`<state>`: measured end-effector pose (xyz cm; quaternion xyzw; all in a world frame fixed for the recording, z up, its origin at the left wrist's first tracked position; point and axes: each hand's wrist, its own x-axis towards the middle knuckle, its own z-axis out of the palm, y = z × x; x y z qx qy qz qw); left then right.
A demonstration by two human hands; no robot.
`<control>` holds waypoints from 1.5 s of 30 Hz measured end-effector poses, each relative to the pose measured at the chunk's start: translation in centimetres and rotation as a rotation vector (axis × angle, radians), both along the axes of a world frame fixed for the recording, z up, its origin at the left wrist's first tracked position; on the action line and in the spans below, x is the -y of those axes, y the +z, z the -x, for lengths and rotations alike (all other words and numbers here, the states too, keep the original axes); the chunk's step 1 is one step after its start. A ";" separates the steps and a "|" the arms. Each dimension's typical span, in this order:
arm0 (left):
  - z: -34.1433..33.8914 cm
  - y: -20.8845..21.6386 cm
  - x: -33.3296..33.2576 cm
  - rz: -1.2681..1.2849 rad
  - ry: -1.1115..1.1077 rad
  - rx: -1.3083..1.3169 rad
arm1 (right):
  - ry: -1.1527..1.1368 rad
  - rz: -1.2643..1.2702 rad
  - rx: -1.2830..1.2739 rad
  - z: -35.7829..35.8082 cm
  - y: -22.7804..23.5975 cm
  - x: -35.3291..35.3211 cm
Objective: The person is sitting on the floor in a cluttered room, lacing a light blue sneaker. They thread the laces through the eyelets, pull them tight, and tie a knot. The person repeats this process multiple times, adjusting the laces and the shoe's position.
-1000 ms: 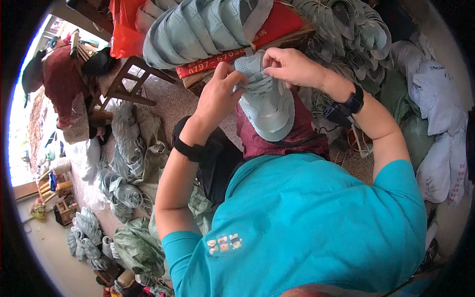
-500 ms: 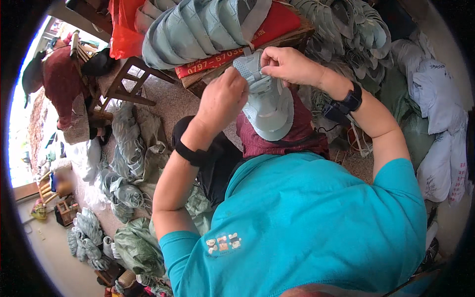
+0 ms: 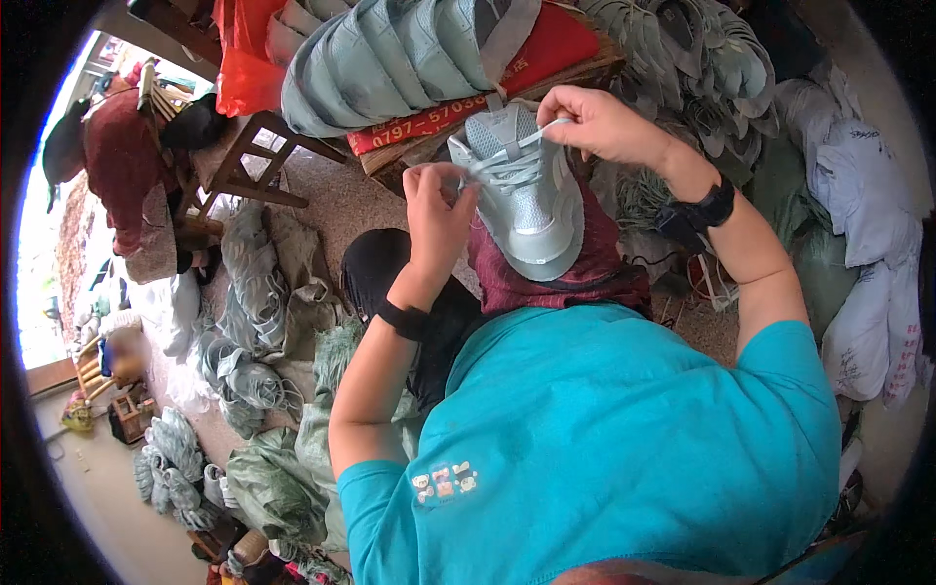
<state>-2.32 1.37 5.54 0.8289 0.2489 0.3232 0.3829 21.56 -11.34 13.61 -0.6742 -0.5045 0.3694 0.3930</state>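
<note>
A pale grey-green shoe upper (image 3: 536,239) lies over my knee on dark red cloth (image 3: 609,258), its toe toward me. Lace strands (image 3: 515,177) cross its tongue. My left hand (image 3: 436,216) is at the upper's left eyelet edge, thumb and fingers pinched on the shoelace. Across the opening, my right hand (image 3: 609,129) pinches the lace too, drawing a strand out at the upper right. The lace tips are mostly hidden by my fingers.
A row of nested shoe uppers (image 3: 390,63) lies on a red-covered wooden bench (image 3: 390,171) just ahead. More uppers hang in a bunch (image 3: 717,68) at the far right. White sacks (image 3: 863,185) stand at the right, bundled uppers (image 3: 253,283) and a wooden stool (image 3: 255,161) at the left.
My left hand has moved down and left, my right hand up and right. The hands are farther apart, and the crossed laces and tongue of the upper now show between them.
</note>
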 end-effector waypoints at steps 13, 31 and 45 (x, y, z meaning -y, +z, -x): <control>3.1 4.0 0.3 0.176 -0.284 -0.197 | 0.034 -0.337 0.437 0.9 -1.0 1.3; 12.2 -4.0 -12.5 0.617 0.400 0.017 | -0.392 0.347 0.050 -10.3 -11.0 6.5; 13.7 -0.5 -10.5 0.552 0.510 0.296 | -0.860 0.001 -0.530 -13.9 -14.2 10.8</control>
